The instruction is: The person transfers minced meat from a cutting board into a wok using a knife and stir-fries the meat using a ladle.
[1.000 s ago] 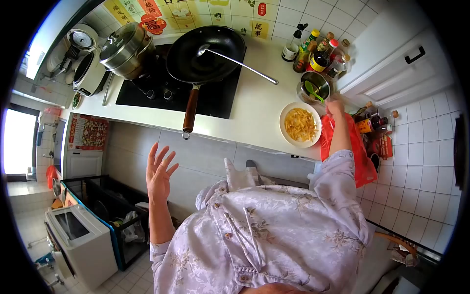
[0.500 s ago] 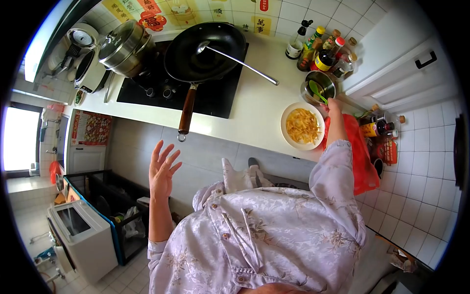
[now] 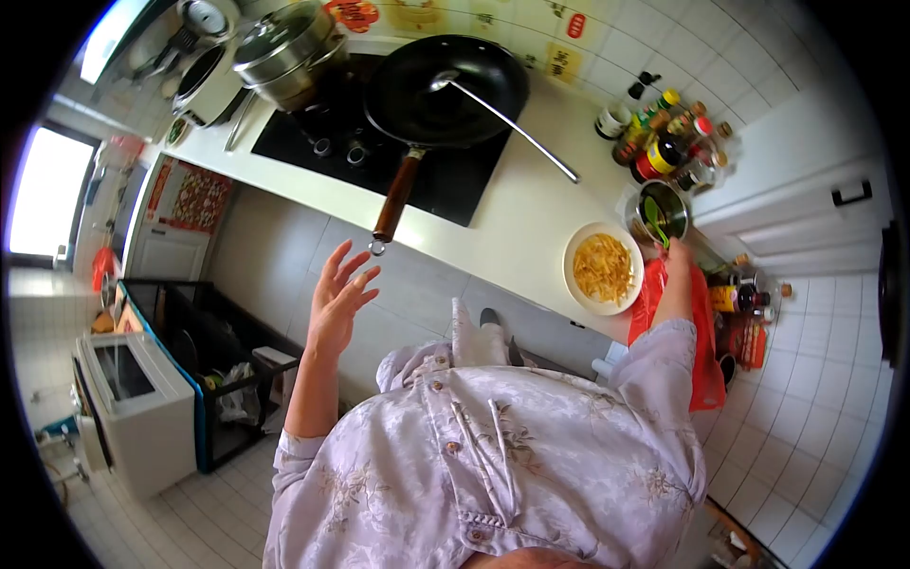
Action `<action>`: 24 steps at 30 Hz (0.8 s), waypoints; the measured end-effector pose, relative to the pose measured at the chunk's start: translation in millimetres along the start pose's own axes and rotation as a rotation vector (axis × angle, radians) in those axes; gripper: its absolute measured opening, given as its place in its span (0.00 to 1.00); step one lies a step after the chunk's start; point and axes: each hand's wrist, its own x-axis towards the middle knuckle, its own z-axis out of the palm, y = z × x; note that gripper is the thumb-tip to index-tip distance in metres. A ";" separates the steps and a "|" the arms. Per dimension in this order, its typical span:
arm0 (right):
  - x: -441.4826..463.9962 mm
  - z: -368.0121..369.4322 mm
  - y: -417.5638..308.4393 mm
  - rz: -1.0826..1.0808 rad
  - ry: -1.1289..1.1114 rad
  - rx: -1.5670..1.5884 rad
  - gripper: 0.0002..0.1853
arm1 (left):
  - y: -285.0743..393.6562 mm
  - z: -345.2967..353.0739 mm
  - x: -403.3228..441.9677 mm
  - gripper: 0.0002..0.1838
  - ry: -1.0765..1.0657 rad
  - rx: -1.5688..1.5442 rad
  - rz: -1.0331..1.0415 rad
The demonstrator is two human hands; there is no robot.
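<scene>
My right hand [image 3: 677,256] is closed on the handle of a green spoon [image 3: 654,214], whose bowl is inside a metal pot [image 3: 672,201] at the counter's right end. Beside that pot stands a white plate [image 3: 574,276] of pale yellow shredded food [image 3: 605,268], possibly potato. My left hand [image 3: 339,296] hangs in the air with its fingers apart, holding nothing. Just above it is the wooden handle [image 3: 398,196] of a black wok [image 3: 417,119] on the cooktop. A long metal ladle [image 3: 519,131] rests in the wok, its handle reaching out over the counter.
Several sauce bottles [image 3: 664,156] stand against the back wall. A red plastic bag [image 3: 703,327] hangs at the counter's right edge. Left of the wok are a lidded steamer pot [image 3: 289,59] and a rice cooker [image 3: 208,87]. A black-framed cart [image 3: 213,346] stands at lower left.
The view has turned and shifted, so the counter and its things appear further right and tilted. My right hand keeps the green spoon in the pot; my left hand stays raised with fingers spread.
</scene>
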 end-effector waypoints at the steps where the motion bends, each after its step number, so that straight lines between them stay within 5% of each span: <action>1: 9.6 -4.4 4.0 0.009 -0.012 0.020 0.10 | -1.2 -1.7 0.9 0.35 -0.028 -0.021 0.014; 5: -7.4 -4.5 -8.2 -0.092 0.128 -0.372 0.17 | -2.0 -9.5 -1.9 0.34 -0.039 -0.077 0.013; 7: -15.9 -4.2 -27.1 -0.380 0.407 -1.304 0.24 | -2.3 -20.3 -7.0 0.34 -0.014 -0.091 0.026; 11: -76.6 15.7 -45.4 -0.969 0.537 -0.829 0.25 | -2.5 -55.0 -22.0 0.36 0.053 -0.143 0.007; 13: -148.2 55.5 -54.2 -1.119 0.277 -0.241 0.20 | -3.8 -75.5 -31.7 0.33 0.078 -0.135 0.036; 18: -313.1 165.4 -41.9 -1.200 -0.207 -0.220 0.17 | -9.9 -125.2 -56.8 0.33 0.125 -0.171 0.031; 24: -468.7 276.6 59.6 -1.140 -0.825 -0.059 0.14 | -22.3 -189.8 -87.6 0.34 0.207 -0.208 0.038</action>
